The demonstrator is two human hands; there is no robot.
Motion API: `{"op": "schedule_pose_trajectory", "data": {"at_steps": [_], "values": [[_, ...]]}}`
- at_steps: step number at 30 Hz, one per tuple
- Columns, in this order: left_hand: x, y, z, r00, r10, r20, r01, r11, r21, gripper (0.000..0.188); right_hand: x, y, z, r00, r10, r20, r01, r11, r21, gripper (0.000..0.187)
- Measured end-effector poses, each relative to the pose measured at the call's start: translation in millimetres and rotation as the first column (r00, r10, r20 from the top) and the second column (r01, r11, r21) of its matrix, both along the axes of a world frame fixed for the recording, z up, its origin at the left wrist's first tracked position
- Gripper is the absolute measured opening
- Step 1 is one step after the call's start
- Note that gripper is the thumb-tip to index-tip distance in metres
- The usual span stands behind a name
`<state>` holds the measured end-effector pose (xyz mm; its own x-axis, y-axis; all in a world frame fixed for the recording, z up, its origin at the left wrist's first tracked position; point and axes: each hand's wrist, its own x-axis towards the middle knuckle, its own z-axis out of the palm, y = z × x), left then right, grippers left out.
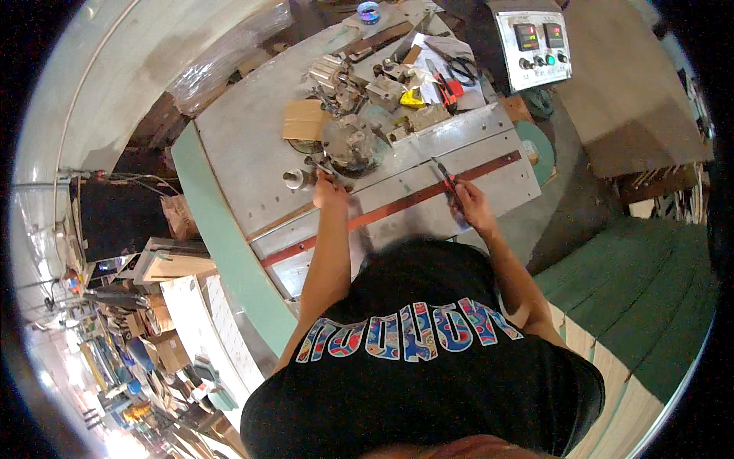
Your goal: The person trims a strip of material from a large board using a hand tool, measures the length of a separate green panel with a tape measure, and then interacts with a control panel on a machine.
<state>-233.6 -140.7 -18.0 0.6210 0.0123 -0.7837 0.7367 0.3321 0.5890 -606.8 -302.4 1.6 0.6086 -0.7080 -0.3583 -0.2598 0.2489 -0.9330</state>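
My left hand is closed around a small dark metal part whose exact kind I cannot make out. A metal cylinder stands just left of it. Right behind this hand sits a greasy round machine assembly. In my right hand is a slim tool with a black and red handle, its thin end pointing away from me and to the left. That end is above the metal tabletop, apart from the assembly.
Behind the assembly lie a motor-like metal unit, a cardboard piece, black-handled scissors and a yellow packet. A tape roll rests at the far edge. A control box with lit displays stands at the back right.
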Motion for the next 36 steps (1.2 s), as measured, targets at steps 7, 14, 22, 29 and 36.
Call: {"op": "schedule_pose_trajectory", "data": {"at_steps": [7,14,22,29,36], "values": [[-8.4,10.1,-5.5,0.996,0.047,0.075,-0.047,0.999,-0.001,0.035,75.5,-69.3,98.8,0.922,0.144,-0.360,-0.387,0.409,-0.826,0.039],[-62.2,15.7,24.4,0.900,-0.310,0.306,0.237,0.938,0.252,0.041,144.5,-135.7,72.0,0.917,0.073,-0.392,-0.397,0.086,-0.914,0.042],[-126.2,115.3,34.3,0.733,-0.492,0.470,0.164,0.798,0.580,0.047,145.3,-116.4,62.4,0.976,-0.019,-0.218,-0.203,0.293,-0.934,0.038],[-102.0,330.5,-11.0,0.739,-0.412,0.533,-0.182,0.640,0.747,0.054,164.4,-184.7,70.3,0.957,0.027,-0.289,-0.285,0.272,-0.919,0.016],[-115.3,438.7,40.6,0.894,-0.307,0.325,-0.330,0.036,0.943,0.047,227.1,-196.1,68.2,0.813,0.060,-0.580,-0.579,0.197,-0.791,0.035]]}}
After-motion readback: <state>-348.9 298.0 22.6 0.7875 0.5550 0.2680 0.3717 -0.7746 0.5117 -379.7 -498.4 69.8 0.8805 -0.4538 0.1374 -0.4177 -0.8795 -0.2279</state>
